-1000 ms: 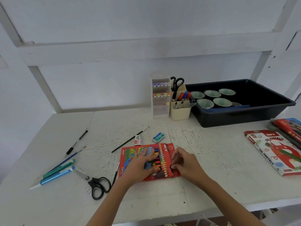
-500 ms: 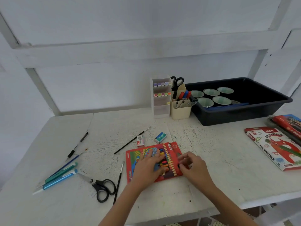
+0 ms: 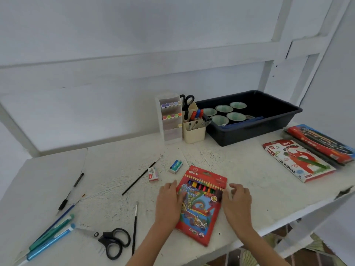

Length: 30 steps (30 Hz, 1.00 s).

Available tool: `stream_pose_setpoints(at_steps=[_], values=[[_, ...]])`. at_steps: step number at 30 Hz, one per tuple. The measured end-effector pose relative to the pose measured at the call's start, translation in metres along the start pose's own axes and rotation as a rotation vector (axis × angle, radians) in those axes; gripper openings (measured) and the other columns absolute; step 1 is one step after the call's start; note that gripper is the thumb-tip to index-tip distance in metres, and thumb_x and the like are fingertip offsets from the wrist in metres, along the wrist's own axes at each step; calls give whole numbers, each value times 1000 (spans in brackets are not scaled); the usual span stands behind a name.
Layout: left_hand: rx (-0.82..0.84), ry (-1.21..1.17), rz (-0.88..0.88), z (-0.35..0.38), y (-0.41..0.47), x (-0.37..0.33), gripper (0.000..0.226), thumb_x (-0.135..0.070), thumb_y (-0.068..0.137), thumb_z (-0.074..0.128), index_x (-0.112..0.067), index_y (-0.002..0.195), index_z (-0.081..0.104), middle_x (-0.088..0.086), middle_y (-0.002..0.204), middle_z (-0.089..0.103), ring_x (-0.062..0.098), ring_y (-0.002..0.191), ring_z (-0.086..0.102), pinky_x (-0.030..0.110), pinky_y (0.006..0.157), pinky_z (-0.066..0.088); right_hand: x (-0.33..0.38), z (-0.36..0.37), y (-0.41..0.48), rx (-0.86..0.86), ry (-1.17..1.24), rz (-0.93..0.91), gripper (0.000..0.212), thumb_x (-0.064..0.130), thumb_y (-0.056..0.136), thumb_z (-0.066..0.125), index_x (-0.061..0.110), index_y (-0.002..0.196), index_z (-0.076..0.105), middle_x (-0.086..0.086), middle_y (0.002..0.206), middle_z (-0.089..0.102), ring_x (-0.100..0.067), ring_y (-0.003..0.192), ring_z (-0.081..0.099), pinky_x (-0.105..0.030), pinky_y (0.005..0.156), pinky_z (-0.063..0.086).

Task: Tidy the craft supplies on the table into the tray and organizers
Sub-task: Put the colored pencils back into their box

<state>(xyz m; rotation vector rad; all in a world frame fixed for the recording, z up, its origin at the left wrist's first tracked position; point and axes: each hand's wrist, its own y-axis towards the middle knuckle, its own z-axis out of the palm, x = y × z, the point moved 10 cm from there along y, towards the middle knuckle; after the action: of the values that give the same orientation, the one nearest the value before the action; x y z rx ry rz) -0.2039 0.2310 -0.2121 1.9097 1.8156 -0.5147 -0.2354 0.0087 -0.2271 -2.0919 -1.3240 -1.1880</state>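
at the table's right edge a box reads "oil pastels".

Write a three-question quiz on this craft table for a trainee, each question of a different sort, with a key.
1. True or false: the coloured-pencil box lies inside the dark tray.
2. Which lies on the table to the left of the left hand? A. black-handled scissors B. oil pastels box C. dark tray
3. Fill in: the number of cups that show in the dark tray is ___.

Key: 1 false; 2 A; 3 five.
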Motion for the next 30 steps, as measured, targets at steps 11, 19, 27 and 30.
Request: stream_pose_setpoints(at_steps=[11, 19, 27, 30], values=[[31, -653, -338, 39, -15, 3, 16, -21, 91, 59, -15, 103, 50, 3, 96, 66, 13, 76, 68, 24, 59, 53, -17, 0, -37, 51, 396, 66, 42, 2, 91, 55, 31, 121, 51, 5, 114, 59, -11, 103, 61, -22, 70, 58], [81, -1108, -423, 83, -10, -58, 21, -21, 89, 62, -20, 103, 46, 4, 96, 68, 21, 77, 71, 39, 68, 59, -25, -67, 13, -50, 373, 31, 26, 15, 91, 57, 29, 113, 56, 9, 106, 58, -2, 86, 61, -9, 53, 51], [238, -1288, -420, 150, 20, -182, 21, -21, 95, 54, -23, 112, 43, 4, 102, 65, 21, 82, 70, 32, 64, 59, -50, -168, 103, -208, -22, -126, 24, 9, 90, 58, 8, 113, 64, -7, 115, 62, -9, 96, 55, -17, 75, 49], [248, -1298, -422, 180, 35, -223, 24, -20, 95, 54, -21, 115, 41, 5, 104, 64, 21, 83, 69, 31, 62, 58, -75, -184, 147, -133, -131, -123, 31, 13, 88, 62, 8, 118, 61, -10, 122, 59, -17, 108, 55, -31, 91, 50]])
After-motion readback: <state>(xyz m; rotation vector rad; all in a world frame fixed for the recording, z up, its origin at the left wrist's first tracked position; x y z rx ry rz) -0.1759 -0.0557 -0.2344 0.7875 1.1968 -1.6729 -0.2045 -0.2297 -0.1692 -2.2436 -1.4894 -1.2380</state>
